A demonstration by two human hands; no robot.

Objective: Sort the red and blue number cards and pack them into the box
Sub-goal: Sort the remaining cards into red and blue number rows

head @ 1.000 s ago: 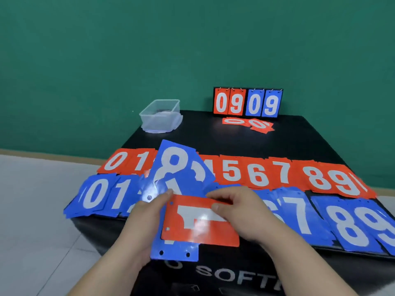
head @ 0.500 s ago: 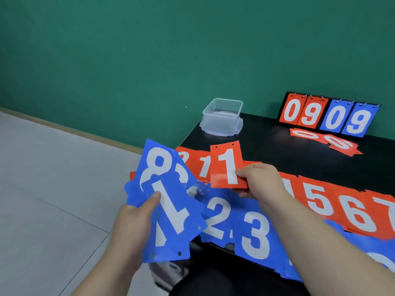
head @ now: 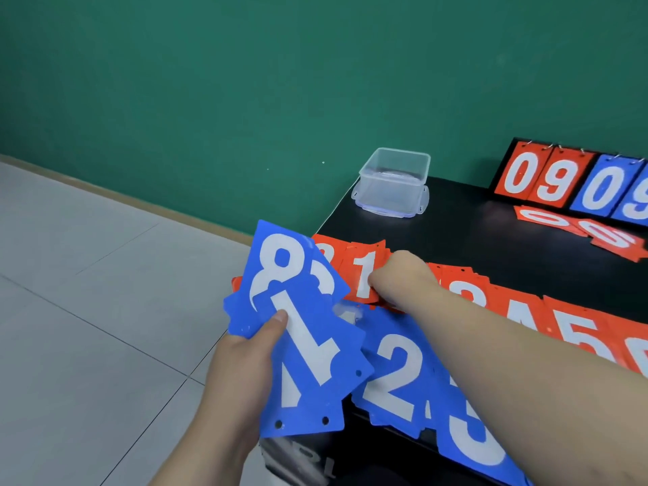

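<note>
— Right hand [head: 399, 275] has come down since half a second back: the red 1 [head: 363, 275] it held up above the cards now sits low on the pile at the left end of the red row [head: 578, 331].
— Does it have hold of the card?
— Its fingers are curled at the card's right edge and seem to pinch it.
— And the other one?
— The left hand [head: 245, 363] grips a blue fan [head: 305, 345], held up by the near left corner of the desk [head: 491, 233], much as before. The thumb presses on the front card, a 1, and an 8 shows behind it.
— Where do the rest lie?
— The red row runs rightward from that pile, and a 4 and a 5 can be read. The blue row [head: 399, 373] lies nearer, with a 2 and a 3 showing under the right forearm.
— The box?
— The box [head: 394, 180] is clear plastic and stands upright at the desk's far left corner, on what looks like its lid. It is well apart from both hands.
— Anything else?
— A scoreboard [head: 568, 180] stands at the far right, reading 0 9 in red, then 0 9 in blue. Loose red cards [head: 596, 233] lie flat just in front of it.
</note>
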